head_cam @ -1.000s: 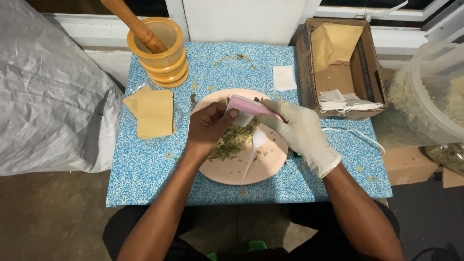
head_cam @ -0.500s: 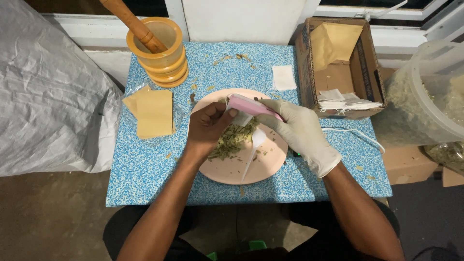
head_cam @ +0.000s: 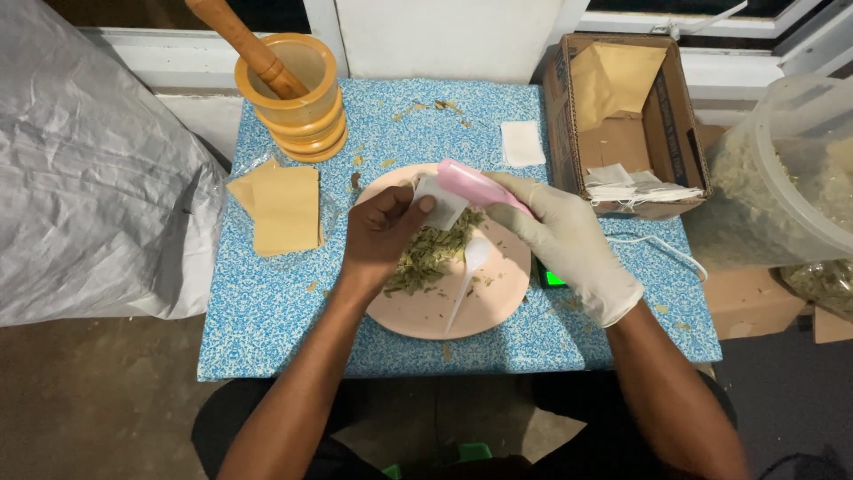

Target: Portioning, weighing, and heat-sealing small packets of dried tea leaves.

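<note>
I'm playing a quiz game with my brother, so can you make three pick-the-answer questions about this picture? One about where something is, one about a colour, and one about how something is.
1. Where does the white spoon lie?
A. In the cardboard box
B. On the pink plate
C. In the mortar

2. What colour is the glove on the right hand?
A. White
B. Black
C. Red

3. How is the wooden pestle?
A. Flat on the table
B. Held in the left hand
C. Leaning in the mortar

Answers:
1. B, the spoon rests on the pink plate beside the pile of green dried leaves.
2. A, the right hand is gloved in white, while the left hand is bare.
3. C, the pestle slants out of the yellow mortar, with neither hand on it.
</note>
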